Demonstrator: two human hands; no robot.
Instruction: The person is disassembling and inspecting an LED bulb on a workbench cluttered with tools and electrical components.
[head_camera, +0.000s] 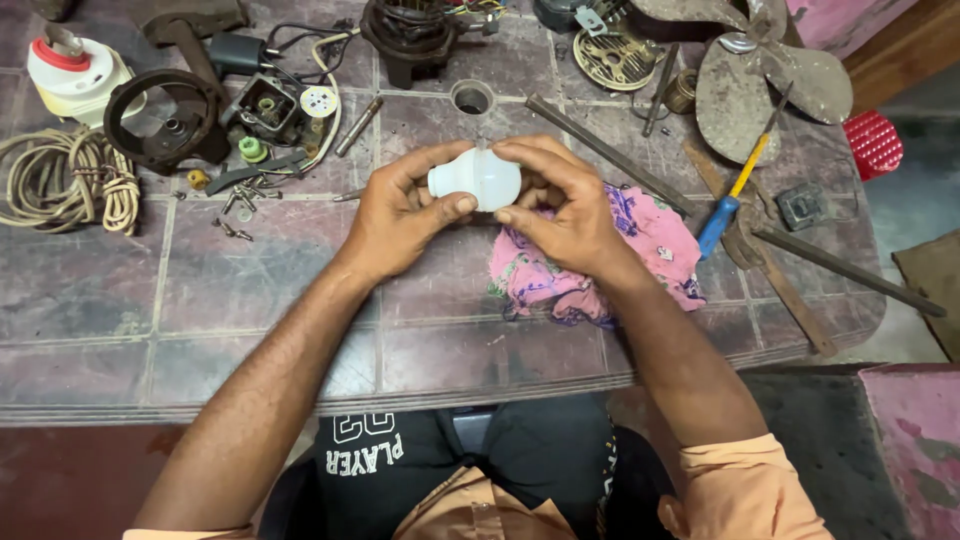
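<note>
Broadly, the tiled worktable (200, 300) carried everything, and you sat at its six o'clock edge with the clutter pushed up toward twelve, which left the middle bare for your hands. At two o'clock lay the dusty fan blade (770, 75); at nine o'clock the coiled cord (65, 180) lay beside a black ring housing (160, 120), with a white jar with a red lid (70, 70) at ten o'clock, what it held hidden. Just toward four o'clock from your hands the pink cloth (600, 265) sat bunched, close enough to reach. Your left hand (400, 215) and right hand (560, 205) met at the centre, fingers and thumbs pressed onto opposite ends of the small white plastic bottle (478, 178), held sideways above the table; I couldn't tell its contents.
</note>
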